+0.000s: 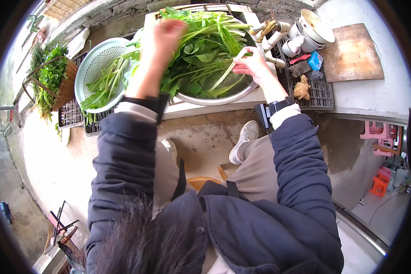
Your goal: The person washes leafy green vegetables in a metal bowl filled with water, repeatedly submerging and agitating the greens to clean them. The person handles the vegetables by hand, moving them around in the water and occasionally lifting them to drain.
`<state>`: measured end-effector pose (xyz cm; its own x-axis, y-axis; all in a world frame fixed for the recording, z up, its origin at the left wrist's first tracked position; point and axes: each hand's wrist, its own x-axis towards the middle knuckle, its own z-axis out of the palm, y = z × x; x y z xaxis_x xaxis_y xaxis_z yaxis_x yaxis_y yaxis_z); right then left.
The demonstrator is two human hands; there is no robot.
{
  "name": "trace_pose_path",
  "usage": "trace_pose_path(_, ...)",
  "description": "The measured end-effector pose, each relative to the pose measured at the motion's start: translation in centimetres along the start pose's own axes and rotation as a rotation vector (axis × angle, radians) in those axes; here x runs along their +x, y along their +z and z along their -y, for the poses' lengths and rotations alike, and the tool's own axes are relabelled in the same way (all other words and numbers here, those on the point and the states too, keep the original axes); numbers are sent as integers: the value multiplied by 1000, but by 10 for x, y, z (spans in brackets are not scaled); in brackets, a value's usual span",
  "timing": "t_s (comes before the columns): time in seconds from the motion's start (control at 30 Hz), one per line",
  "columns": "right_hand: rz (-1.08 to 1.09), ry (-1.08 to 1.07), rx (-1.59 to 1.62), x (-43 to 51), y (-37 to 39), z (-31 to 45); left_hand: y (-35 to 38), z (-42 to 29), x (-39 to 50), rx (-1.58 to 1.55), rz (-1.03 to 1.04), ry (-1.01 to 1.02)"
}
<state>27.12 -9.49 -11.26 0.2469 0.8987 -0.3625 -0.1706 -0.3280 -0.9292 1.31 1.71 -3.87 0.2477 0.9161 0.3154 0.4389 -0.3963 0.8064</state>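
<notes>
A large metal basin (pixel 222 100) stands before me, heaped with leafy greens (pixel 205 51) on long pale stalks; some water shows at its near right. At the basin's right side my right hand (pixel 252 66) pinches the pale stalk (pixel 227 73) of one green between thumb and fingers, its leafy end hanging down into the basin. Blurred by motion, my left hand (pixel 166 39) is raised over the left part of the heap, and its fingers cannot be made out. Left of it sits a pale green plastic colander (pixel 85 77) with several stalks of greens (pixel 106 80) inside.
A wicker basket (pixel 64 84) of herbs stands far left. Taps and pipes (pixel 272 42) rise at the basin's right. Beyond are stacked bowls (pixel 313 29), a blue soap box (pixel 315 61), a loofah-like scrubber (pixel 301 88) on a black crate (pixel 320 97), and a wooden board (pixel 352 53).
</notes>
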Motion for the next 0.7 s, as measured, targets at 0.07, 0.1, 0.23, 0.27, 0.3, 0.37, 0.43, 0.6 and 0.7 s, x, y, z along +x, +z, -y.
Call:
trace_pose_path(0.07, 66, 31, 33, -8, 4, 4, 51, -18, -30, -73, 373, -41)
trace_pose_path(0.1, 108, 37, 61, -10, 5, 3, 73, -23, -44, -33, 522, -235)
trace_pose_path(0.23, 90, -22, 15, -4, 1, -19, 118, 1, -63, -145, 644, -457)
trace_pose_path(0.27, 54, -67, -103, 0, -2, -26, 124, 9, -64, -185, 651, -472)
trace_pose_path(0.3, 48, -122, -196, 8, -3, -32, 129, 17, -64, -212, 665, -497)
trace_pose_path(0.37, 19, -158, -265, 23, -8, -41, 139, 27, -65, -154, 675, -469)
trace_pose_path(0.43, -31, -102, -215, 33, -12, -50, 147, 33, -68, 10, 682, -356)
trace_pose_path(0.6, -37, 81, -325, 45, -12, -53, 155, 36, -76, 187, 710, -263)
trace_pose_path(0.7, 151, 178, -138, 38, -20, -39, 155, 37, -78, 121, 678, -235)
